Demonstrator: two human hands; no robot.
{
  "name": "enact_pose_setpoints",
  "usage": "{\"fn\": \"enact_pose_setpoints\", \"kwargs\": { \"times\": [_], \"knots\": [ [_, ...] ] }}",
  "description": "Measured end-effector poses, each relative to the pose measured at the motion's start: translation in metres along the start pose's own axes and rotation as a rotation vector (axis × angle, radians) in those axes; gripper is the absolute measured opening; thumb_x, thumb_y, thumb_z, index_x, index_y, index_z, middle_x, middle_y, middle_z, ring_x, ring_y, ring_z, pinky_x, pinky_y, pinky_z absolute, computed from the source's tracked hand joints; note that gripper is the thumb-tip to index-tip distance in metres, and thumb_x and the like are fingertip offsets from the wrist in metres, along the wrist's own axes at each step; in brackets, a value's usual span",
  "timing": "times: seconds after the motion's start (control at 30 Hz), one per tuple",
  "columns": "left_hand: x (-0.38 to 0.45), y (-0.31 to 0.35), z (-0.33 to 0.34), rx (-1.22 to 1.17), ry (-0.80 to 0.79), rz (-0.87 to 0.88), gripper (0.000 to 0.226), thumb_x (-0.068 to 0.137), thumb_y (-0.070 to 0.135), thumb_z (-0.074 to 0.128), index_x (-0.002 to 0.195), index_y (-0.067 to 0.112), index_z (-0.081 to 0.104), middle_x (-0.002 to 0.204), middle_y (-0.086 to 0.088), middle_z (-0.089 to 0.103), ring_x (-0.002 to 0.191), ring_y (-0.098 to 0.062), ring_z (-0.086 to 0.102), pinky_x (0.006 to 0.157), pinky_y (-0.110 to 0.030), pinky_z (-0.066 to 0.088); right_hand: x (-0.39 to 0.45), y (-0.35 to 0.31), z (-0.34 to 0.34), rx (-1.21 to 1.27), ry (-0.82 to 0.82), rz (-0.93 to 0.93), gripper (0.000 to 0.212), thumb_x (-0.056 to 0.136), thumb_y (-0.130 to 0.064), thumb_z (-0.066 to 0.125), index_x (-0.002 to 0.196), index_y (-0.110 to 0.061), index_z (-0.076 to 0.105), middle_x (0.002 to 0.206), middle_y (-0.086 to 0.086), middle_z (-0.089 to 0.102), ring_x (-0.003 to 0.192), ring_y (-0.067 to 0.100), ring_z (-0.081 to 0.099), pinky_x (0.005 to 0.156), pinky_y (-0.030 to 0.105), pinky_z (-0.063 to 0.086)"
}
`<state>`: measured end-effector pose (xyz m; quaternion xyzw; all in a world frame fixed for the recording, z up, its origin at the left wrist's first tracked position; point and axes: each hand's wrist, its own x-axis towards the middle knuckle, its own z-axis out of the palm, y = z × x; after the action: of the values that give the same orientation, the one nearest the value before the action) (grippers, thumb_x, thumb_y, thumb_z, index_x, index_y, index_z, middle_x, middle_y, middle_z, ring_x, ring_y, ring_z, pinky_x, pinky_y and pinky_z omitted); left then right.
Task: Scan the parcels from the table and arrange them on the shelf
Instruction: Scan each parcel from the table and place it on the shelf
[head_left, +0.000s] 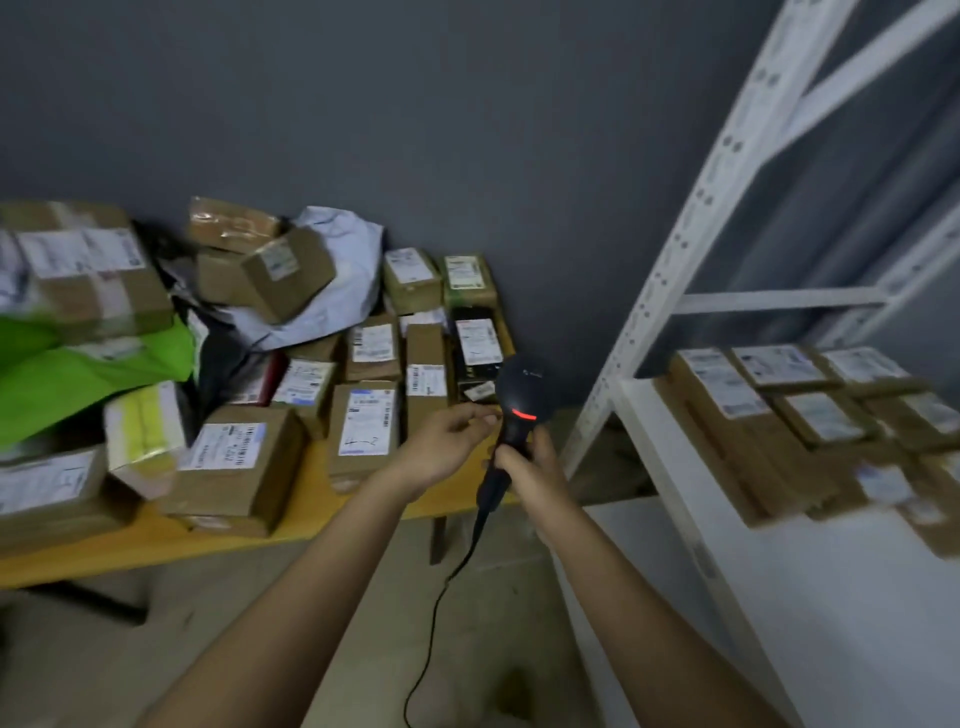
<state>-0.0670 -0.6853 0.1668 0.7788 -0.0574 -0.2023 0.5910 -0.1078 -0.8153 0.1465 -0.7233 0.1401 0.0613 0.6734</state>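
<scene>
One view only, from the head camera, was available to us. We found the right hand (524, 465) curled round the handle of a black scanner (517, 415), its red light lit and its head raised just beside the table's (311, 499) right end. The left hand (447, 441) was near the scanner with loosely bent fingers; it held nothing, and whether the fingertips touched the scanner we could not tell. Parcels (363, 421) lay crowded and partly stacked on the table; others sat on the shelf (831, 571) to the right. We judged three risks: the cable (441, 587) hanging to the floor could snag the table edge or leg; the tilted boxes at the rear could slide if a neighbour were pulled; and close-set labels invited scanning the wrong parcel.
</scene>
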Motion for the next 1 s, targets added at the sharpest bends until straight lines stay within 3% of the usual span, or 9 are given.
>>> {"fn": "enact_pose_setpoints", "kwargs": {
  "times": [0.13, 0.23, 0.37, 0.53, 0.67, 0.83, 1.0],
  "knots": [
    [0.025, -0.034, -0.044, 0.052, 0.188, -0.098, 0.035, 0.099, 0.027, 0.049, 0.131, 0.013, 0.051, 0.131, -0.005, 0.055, 0.107, -0.013, 0.052, 0.081, -0.021, 0.041, 0.046, -0.004, 0.022, 0.007, -0.074, 0.117, 0.018, 0.094, -0.005, 0.051, 0.096, -0.023, 0.052, 0.08, 0.007, 0.054, 0.079, 0.024, 0.059, 0.071, 0.034, 0.047],
    [0.043, -0.064, -0.079, 0.205, 0.334, -0.187, 0.044, 0.098, 0.027, 0.05, 0.138, 0.01, 0.043, 0.142, -0.007, 0.046, 0.126, -0.023, 0.046, 0.093, -0.029, 0.039, 0.082, -0.005, 0.034, -0.051, -0.14, 0.109, 0.006, 0.096, -0.016, 0.058, 0.093, -0.022, 0.058, 0.071, 0.002, 0.056, 0.061, 0.014, 0.055, 0.056, 0.023, 0.046],
    [0.067, -0.099, -0.111, 0.248, 0.383, -0.332, 0.051, 0.096, 0.027, 0.056, 0.139, 0.006, 0.039, 0.139, -0.014, 0.048, 0.122, -0.031, 0.05, 0.089, -0.031, 0.042, 0.126, -0.005, 0.039, -0.229, -0.175, 0.083, 0.013, 0.094, -0.013, 0.059, 0.087, -0.024, 0.057, 0.072, 0.002, 0.055, 0.061, 0.014, 0.052, 0.058, 0.026, 0.042],
    [0.091, -0.129, -0.132, 0.388, 0.382, -0.393, 0.048, 0.089, 0.033, 0.063, 0.128, 0.008, 0.05, 0.126, -0.012, 0.056, 0.118, -0.033, 0.051, 0.097, -0.045, 0.044, 0.186, -0.015, 0.045, -0.54, -0.268, -0.012, 0.009, 0.087, -0.021, 0.066, 0.089, -0.029, 0.062, 0.084, 0.0, 0.066, 0.082, 0.018, 0.062, 0.072, 0.031, 0.045],
    [0.106, -0.137, -0.142, 0.567, 0.311, -0.419, 0.059, 0.092, 0.036, 0.059, 0.139, 0.008, 0.038, 0.138, -0.012, 0.045, 0.131, -0.031, 0.037, 0.107, -0.042, 0.032, 0.221, -0.026, 0.057, -0.733, -0.286, -0.024, 0.005, 0.085, -0.027, 0.067, 0.086, -0.025, 0.063, 0.079, 0.0, 0.065, 0.079, 0.02, 0.062, 0.068, 0.032, 0.044],
    [0.136, -0.153, -0.159, 0.616, 0.203, -0.306, 0.058, 0.089, 0.036, 0.059, 0.139, 0.016, 0.037, 0.139, -0.012, 0.043, 0.132, -0.033, 0.033, 0.107, -0.046, 0.028, 0.249, -0.033, 0.058, -0.943, -0.245, -0.03, 0.009, 0.083, -0.028, 0.065, 0.082, -0.025, 0.056, 0.081, 0.001, 0.064, 0.08, 0.023, 0.064, 0.072, 0.037, 0.053],
    [0.165, -0.155, -0.169, 0.664, 0.135, -0.168, 0.052, 0.089, 0.032, 0.06, 0.136, 0.016, 0.043, 0.139, -0.013, 0.042, 0.132, -0.032, 0.033, 0.108, -0.042, 0.022, 0.259, -0.057, 0.059, -1.361, -0.315, -0.044, 0.012, 0.083, -0.035, 0.061, 0.087, -0.025, 0.054, 0.091, 0.001, 0.065, 0.082, 0.021, 0.061, 0.066, 0.031, 0.05]
  ]
}}
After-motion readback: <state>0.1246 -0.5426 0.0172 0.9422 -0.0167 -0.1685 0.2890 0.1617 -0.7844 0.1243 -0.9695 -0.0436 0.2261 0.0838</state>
